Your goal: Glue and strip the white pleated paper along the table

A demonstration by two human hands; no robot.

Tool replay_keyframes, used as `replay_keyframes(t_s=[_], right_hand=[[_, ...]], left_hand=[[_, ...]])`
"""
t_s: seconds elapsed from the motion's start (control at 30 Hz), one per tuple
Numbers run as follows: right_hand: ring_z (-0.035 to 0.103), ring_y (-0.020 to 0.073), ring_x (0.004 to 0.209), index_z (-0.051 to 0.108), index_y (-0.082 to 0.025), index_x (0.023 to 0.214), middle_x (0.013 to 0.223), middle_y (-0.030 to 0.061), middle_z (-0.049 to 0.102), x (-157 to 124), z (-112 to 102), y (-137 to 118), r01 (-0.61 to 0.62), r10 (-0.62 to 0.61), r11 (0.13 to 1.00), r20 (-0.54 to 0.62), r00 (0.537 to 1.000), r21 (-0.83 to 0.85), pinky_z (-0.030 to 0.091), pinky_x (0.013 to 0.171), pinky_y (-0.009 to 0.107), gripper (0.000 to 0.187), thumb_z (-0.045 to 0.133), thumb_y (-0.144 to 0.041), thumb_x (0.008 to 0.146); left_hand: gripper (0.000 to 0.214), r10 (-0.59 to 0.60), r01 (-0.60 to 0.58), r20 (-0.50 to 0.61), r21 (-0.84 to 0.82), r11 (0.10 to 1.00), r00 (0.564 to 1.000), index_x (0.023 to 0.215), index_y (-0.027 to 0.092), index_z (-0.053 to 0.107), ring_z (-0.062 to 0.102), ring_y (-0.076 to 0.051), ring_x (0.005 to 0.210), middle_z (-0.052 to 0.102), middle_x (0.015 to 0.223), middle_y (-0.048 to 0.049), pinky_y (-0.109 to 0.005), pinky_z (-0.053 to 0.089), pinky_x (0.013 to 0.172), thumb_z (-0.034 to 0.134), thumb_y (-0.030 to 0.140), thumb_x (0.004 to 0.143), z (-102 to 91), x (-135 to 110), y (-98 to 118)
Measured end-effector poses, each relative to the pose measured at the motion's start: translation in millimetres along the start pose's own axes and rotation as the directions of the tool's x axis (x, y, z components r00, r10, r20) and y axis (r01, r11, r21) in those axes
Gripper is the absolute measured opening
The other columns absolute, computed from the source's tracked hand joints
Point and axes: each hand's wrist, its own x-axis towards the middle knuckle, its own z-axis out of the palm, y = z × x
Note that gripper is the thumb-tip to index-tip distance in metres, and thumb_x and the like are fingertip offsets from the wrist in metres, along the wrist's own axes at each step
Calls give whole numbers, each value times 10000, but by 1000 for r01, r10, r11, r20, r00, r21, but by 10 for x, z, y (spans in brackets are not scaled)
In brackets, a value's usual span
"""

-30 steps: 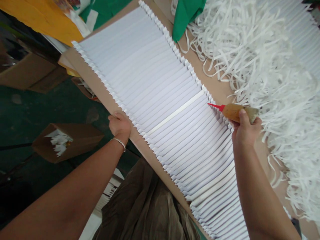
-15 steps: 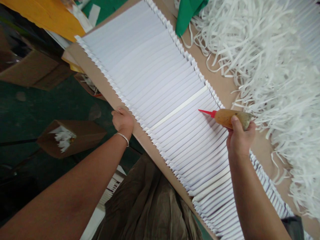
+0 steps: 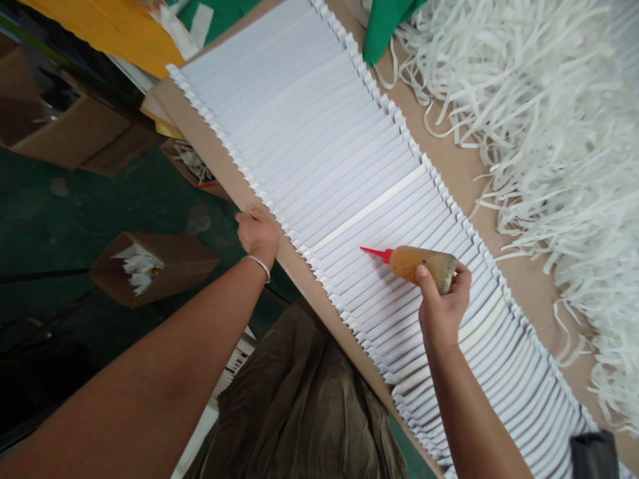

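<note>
A long row of overlapping white paper sheets (image 3: pixel 309 126) lies fanned across a brown board (image 3: pixel 200 143). My right hand (image 3: pixel 442 309) is closed round a yellowish glue bottle (image 3: pixel 422 264) with a red nozzle (image 3: pixel 375 253), whose tip rests on a sheet near the middle of the row. My left hand (image 3: pixel 257 233), with a thin bracelet at the wrist, is curled over the board's near edge beside the sheets' left ends. One sheet shows a cream strip (image 3: pixel 372 207) just beyond the nozzle.
A big heap of white paper strips (image 3: pixel 539 106) covers the right side. Green cloth (image 3: pixel 387 23) lies at the top, yellow paper (image 3: pixel 112 26) at the upper left. A brown carton holding paper scraps (image 3: pixel 154 266) and other cartons (image 3: pixel 74 133) stand on the dark floor.
My right hand has drawn the glue bottle leftward along a sheet, from the row's right edge to its middle. My left hand has kept its place on the board's edge.
</note>
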Motion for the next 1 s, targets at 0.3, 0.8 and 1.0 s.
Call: replay_keyframes(t_s=[0.3, 0.8, 1.0], right_hand=[[592, 192, 980, 527, -225, 1220, 1107, 31, 577, -510, 106, 18, 150, -122, 973, 163, 979, -175, 518, 851, 362, 663, 852, -461, 692], [646, 218, 1063, 537, -223, 1158, 1111, 24, 601, 882, -276, -203, 381, -390, 921, -250, 886, -85, 527, 1051, 506, 645, 875, -439, 652], [699, 185, 888, 497, -222, 1042, 1027, -1, 628, 1605, -138, -204, 118, -64, 946, -184, 981, 303, 645, 798, 467, 531, 807, -513, 724]], left_hand=[[385, -5, 5, 8, -13, 1000, 1000, 1118, 70, 582, 711, -336, 1028, 713, 1075, -253, -458, 530, 941, 304, 332, 1066, 7, 5, -12], [384, -7, 6, 11, 17, 1000, 1000, 1086, 86, 588, 712, -369, 1018, 712, 1065, -265, -503, 548, 910, 316, 355, 1049, -20, 9, -8], [401, -14, 14, 4, 41, 999, 1000, 1097, 69, 595, 713, -382, 1029, 711, 1065, -279, -489, 547, 906, 321, 357, 1046, -30, 10, 5]])
